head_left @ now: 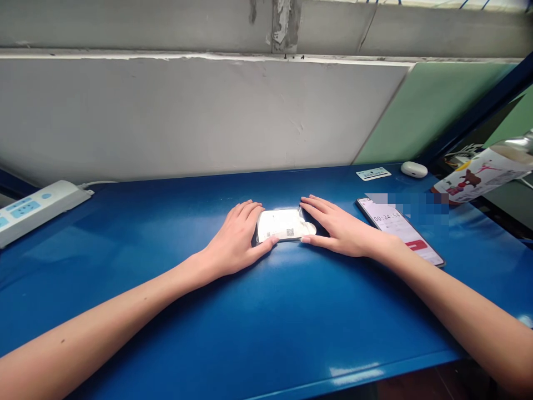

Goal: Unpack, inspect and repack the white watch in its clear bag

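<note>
A small white packet [278, 223] lies on the blue tabletop between my two hands, with a printed square code, a rounded tab at its right end and what looks like a clear or dark rim. At its left end, my left hand [238, 236] holds it, thumb along the near edge and fingers by the far left corner. From the other side my right hand [335, 225] takes the right end, fingertips at the far corner and thumb close to the tab. Both palms are low over the table. The packet's underside is hidden.
A phone [400, 230] showing a running timer lies right of my right hand. Behind it are a white card [373, 174] and a white earbud case [413, 170]. A tilted labelled bottle [478, 175] is at far right, a power strip [39, 208] at far left. A wall closes the back.
</note>
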Tool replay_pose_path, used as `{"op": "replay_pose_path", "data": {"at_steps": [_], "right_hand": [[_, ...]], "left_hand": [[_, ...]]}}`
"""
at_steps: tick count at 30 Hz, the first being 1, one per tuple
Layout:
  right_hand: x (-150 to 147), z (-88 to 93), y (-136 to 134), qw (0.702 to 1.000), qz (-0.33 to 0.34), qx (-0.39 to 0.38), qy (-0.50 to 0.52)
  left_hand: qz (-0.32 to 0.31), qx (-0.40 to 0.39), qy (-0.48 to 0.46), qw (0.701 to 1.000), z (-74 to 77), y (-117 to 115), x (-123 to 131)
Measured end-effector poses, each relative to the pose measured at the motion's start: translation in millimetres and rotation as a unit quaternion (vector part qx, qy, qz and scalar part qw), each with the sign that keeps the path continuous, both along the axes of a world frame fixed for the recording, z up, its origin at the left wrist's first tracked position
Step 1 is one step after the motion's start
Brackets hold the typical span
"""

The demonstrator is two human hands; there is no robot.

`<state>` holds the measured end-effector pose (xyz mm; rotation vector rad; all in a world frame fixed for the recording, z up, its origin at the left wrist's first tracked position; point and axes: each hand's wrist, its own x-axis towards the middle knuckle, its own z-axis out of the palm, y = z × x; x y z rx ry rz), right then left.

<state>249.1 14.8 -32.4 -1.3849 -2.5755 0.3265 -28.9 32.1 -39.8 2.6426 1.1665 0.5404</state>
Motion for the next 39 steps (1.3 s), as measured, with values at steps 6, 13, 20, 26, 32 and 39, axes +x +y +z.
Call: {"op": "replay_pose_path", "data": {"at_steps": [6, 13, 20, 26, 32, 39], "right_hand": [[2, 0.5, 1, 1.000, 0.006, 0.003, -0.011], [1, 2.2, 1, 1.000, 0.008, -0.006, -0.004], [5, 1.4, 0, 1.000, 0.015, -0.012, -0.007], [-4, 2.3, -4, 1.000, 0.000, -0.028, 0.014], [-23, -6.9, -10, 0.996, -0.036, 0.005, 0.082], [-24, -11.0, -7, 0.991, -0.051, 0.029, 0.119]], "left_hand": [[-0.010, 0.007, -0.002, 1.000, 0.6, 1, 0], [-0.012, 0.004, 0.006, 1.000, 1.3, 1, 0], [-0.006, 0.003, 0.000, 1.000, 1.3, 0, 0], [-0.006, 0.000, 0.020, 1.000, 1.4, -1, -1], [-0.008, 0.000, 0.025, 1.000, 0.0, -1, 0], [-0.016, 0.004, 0.030, 0.999, 1.2, -1, 1]]}}
